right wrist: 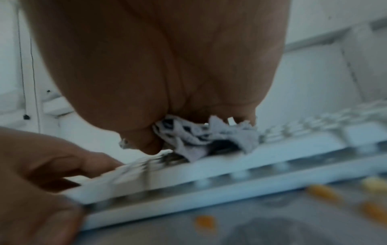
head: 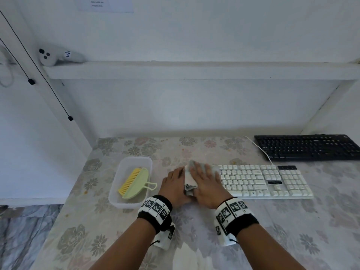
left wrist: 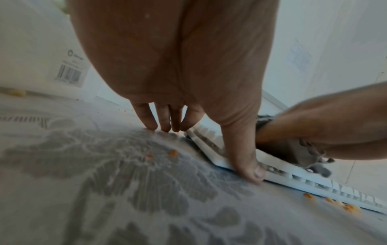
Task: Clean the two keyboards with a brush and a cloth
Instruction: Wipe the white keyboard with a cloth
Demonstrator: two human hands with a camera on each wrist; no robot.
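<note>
A white keyboard (head: 263, 180) (left wrist: 314, 180) (right wrist: 209, 174) lies on the flowered tablecloth, with a black keyboard (head: 307, 147) behind it at the far right. My right hand (head: 206, 182) (right wrist: 167, 82) lies flat with spread fingers on a crumpled grey cloth (head: 190, 182) (right wrist: 209, 137) at the white keyboard's left end. My left hand (head: 173, 184) (left wrist: 201, 119) rests beside it, fingers straight on the table and thumb against the keyboard's left edge. A green brush with yellow bristles (head: 134, 180) lies in a clear plastic tub (head: 116, 199) to the left.
Orange crumbs (left wrist: 172, 153) (right wrist: 204, 222) dot the tablecloth (head: 194, 221) beside and in front of the white keyboard. A white cable (head: 259, 147) runs between the keyboards. A white controller (head: 58, 56) sits on the back shelf. The table's left edge drops to the floor.
</note>
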